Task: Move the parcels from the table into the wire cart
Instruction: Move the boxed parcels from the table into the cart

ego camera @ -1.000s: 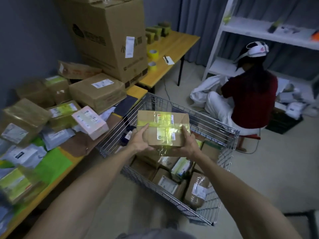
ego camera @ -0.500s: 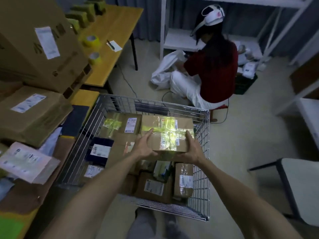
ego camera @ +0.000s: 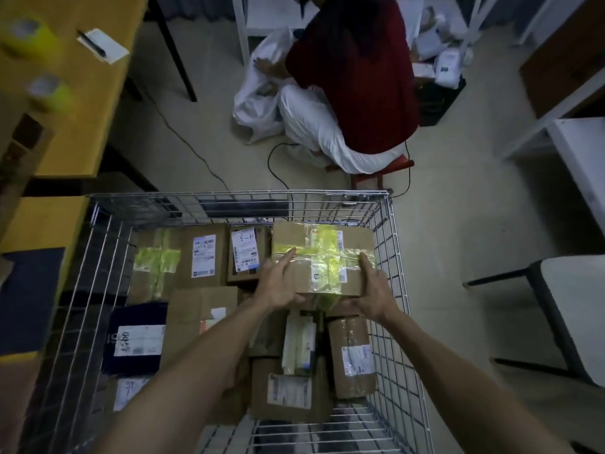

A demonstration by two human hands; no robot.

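Observation:
I hold a brown cardboard parcel [ego camera: 322, 257] crossed with yellow tape inside the far right part of the wire cart [ego camera: 396, 290]. My left hand [ego camera: 278, 283] grips its left near corner, fingers over the top. My right hand [ego camera: 373, 290] grips its right near corner. The parcel sits low, over other parcels in the cart; whether it rests on them I cannot tell. Several parcels fill the cart: a taped box [ego camera: 157, 263], a labelled box [ego camera: 204, 253], a dark blue packet [ego camera: 136, 339] and a box [ego camera: 352, 355] along the right wall.
The yellow table [ego camera: 82, 93] runs along the left with tape rolls [ego camera: 49, 93] and a notepad [ego camera: 103, 45]. A person in a red top [ego camera: 353, 77] sits on a red stool beyond the cart. A cable [ego camera: 278, 172] lies on the floor. A chair [ego camera: 569, 309] stands at right.
My view has tilted down over the cart. Both hands have lowered the taped parcel deeper into the cart's far right part. The grip is unchanged.

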